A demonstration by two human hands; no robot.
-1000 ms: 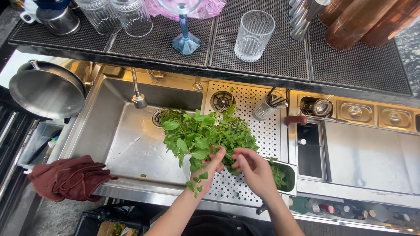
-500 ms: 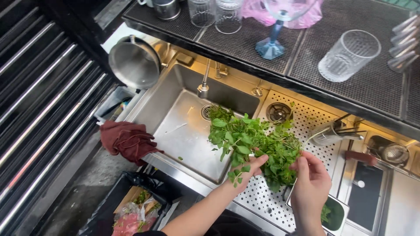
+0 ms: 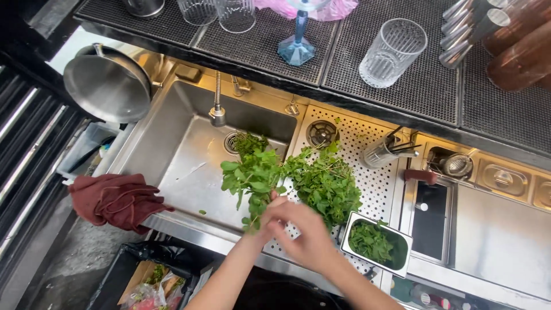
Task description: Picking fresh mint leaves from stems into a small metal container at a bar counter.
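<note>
Two hands meet over the steel sink [image 3: 189,166], where half a second ago they were apart at the bunch's base. The big bunch of green herbs [image 3: 287,178] now fans wider, one part over the basin, the other on the perforated drainer [image 3: 379,183]. The left hand [image 3: 265,215] is closed on the stems. The right hand [image 3: 307,235] curls at the same stems; whether it grips is unclear. A small metal container of leaves [image 3: 376,244] sits just beside.

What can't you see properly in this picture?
- Head view: the left hand is mostly hidden behind the right hand and the mint bunch.
- The right hand is motion-blurred; its grip is unclear.
- The glasses are cut off by the top edge.
</note>
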